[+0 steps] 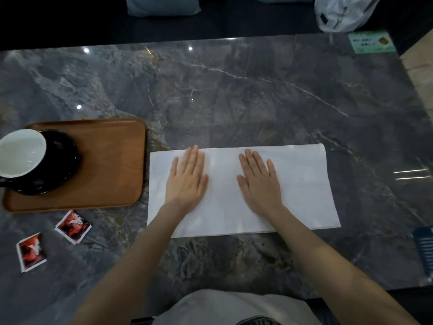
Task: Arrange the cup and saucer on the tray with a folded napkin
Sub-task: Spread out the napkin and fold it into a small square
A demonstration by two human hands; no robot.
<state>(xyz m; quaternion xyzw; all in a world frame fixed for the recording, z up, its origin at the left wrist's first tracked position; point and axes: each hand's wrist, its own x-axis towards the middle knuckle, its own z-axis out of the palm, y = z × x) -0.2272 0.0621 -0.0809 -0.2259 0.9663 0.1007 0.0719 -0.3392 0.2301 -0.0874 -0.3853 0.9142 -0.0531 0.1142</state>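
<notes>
napkin (pixel 304 184) — long axis left-right | left hand (pixel 187 179), right hand (pixel 260 181) — fingers flat, pressing

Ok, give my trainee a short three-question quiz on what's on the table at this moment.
1. True or false: the white napkin lies on the wooden tray.
2. What stands on the black saucer? A) a red packet B) the cup C) nothing
3. Fill in: both the left hand and the right hand press flat on the ____.

Key: 1 false, it lies on the marble table beside the tray; 2 B; 3 napkin.
</notes>
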